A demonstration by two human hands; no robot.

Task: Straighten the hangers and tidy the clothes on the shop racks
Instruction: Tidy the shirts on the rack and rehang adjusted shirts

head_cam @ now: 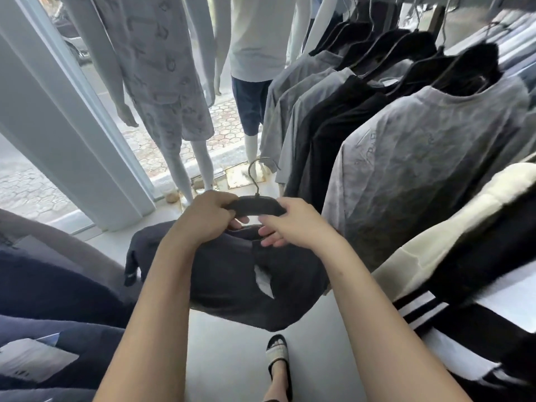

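The left grip (203, 219) was clamped round one end of a black hanger (255, 205), fingers curled under the bar. The right grip (293, 224) held the other end under the thumb, and its fingers (269, 235) lay fairly straight below, against the neck of a dark garment (232, 274). Holding both ends probably kept the bar level while the shoulders were worked into the neck opening. The fingers underneath seemed placed to spread the collar. The hanger's metal hook (256, 172) pointed up and away from the person, free of any rail, so the piece was off the rack and being dressed in mid-air above the floor (232, 358). The garment sagged in a loose bundle beneath the forearms, with one sleeve trailing to the left. It looked only partly seated on the hanger, though the hands hid how far.

To the right, grey T-shirts (420, 158) and black ones hung closely along the rack, each on a similar black hanger. That row was the likely destination. Two mannequins (162, 82) stood ahead by the window.
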